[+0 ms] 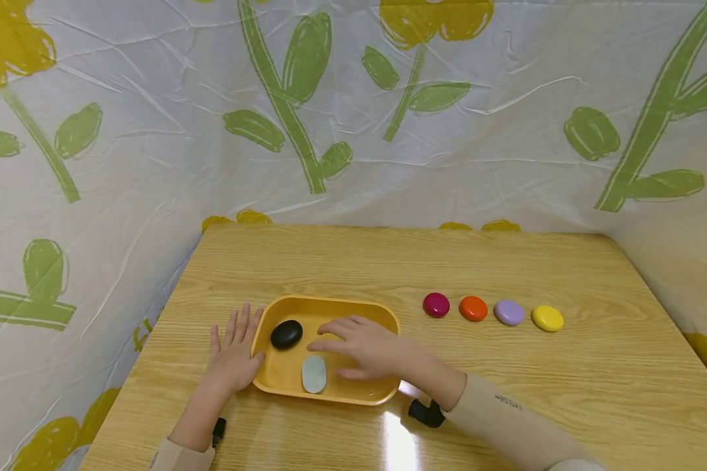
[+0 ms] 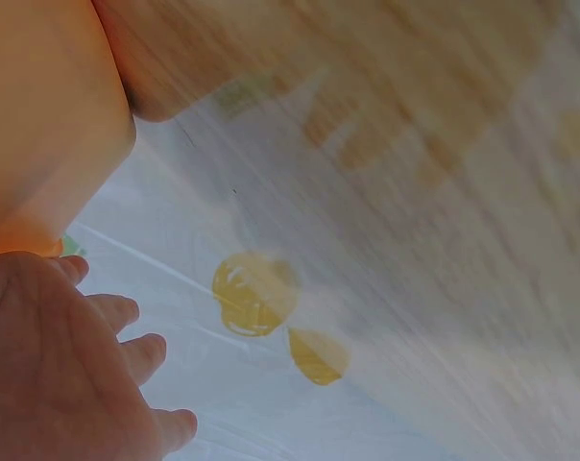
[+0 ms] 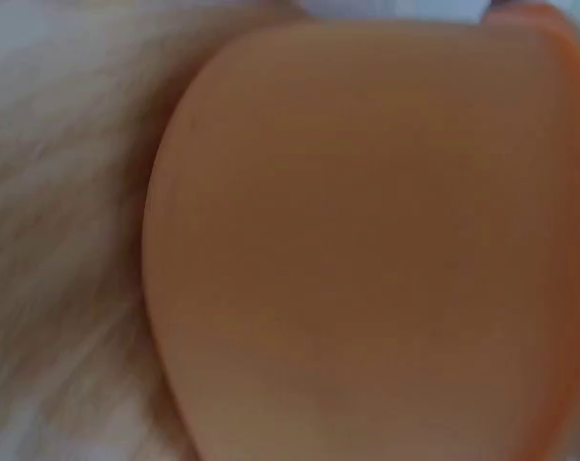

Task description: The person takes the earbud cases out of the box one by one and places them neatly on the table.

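Observation:
A yellow-orange tray [image 1: 330, 398] stands on the wooden table. Inside it lie a black stone [image 1: 286, 334] at the left and a pale grey-green stone [image 1: 314, 374] near the front wall. My left hand [image 1: 233, 358] has its fingers spread and touches the tray's left side; its fingers [image 2: 144, 357] also show in the left wrist view. Over the right half of the tray is my right hand [image 1: 368, 348], fingers loosely extended toward the stones, with nothing seen in its grasp. The tray's outer wall [image 3: 367, 240] fills the right wrist view and hides that hand.
Right of the tray, a row of smooth stones lies on the table [image 1: 565, 386]: magenta [image 1: 436, 305], orange-red [image 1: 474, 308], lilac [image 1: 509, 312] and yellow [image 1: 548, 318]. A flower-patterned cloth [image 1: 477, 157] hangs behind the table.

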`<state>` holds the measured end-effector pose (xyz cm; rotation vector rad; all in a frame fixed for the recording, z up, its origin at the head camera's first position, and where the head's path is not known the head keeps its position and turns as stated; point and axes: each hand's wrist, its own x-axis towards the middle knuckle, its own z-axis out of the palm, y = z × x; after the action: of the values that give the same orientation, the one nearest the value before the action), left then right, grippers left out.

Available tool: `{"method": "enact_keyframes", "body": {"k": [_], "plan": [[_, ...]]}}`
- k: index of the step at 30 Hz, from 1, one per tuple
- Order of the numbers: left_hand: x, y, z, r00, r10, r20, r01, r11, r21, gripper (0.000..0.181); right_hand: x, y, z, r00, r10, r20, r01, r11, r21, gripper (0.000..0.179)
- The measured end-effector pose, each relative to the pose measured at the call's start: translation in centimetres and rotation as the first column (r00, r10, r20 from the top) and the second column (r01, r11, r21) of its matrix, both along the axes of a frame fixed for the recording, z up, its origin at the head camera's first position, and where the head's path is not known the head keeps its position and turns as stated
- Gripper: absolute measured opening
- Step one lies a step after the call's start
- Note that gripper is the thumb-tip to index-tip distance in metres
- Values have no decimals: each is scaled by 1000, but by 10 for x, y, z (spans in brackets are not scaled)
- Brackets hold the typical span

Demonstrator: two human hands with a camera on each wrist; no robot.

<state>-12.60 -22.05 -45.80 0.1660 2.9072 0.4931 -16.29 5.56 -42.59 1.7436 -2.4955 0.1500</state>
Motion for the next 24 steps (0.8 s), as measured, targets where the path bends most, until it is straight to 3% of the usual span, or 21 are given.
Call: {"method": "enact_keyframes", "body": {"k": [6,10,15,24], "plan": [[1,0,0,1000,-2,-4,2,1000,-5,72,8,-27,-12,989,148,-17,-146,986,77,56],[1,0,-1,1000,-4,-20,4,1000,-9,72,10,-34,-18,979,200,-30,-195,974,119,55],[1,0,-3,1000,-6,-22,6,1000,-5,72,9,-37,-26,977,211,-37,-202,964,176,53],[1,-1,-4,1000,-6,-21,6,1000,1,72,9,-38,-32,982,188,-26,-180,964,194,43]]}}
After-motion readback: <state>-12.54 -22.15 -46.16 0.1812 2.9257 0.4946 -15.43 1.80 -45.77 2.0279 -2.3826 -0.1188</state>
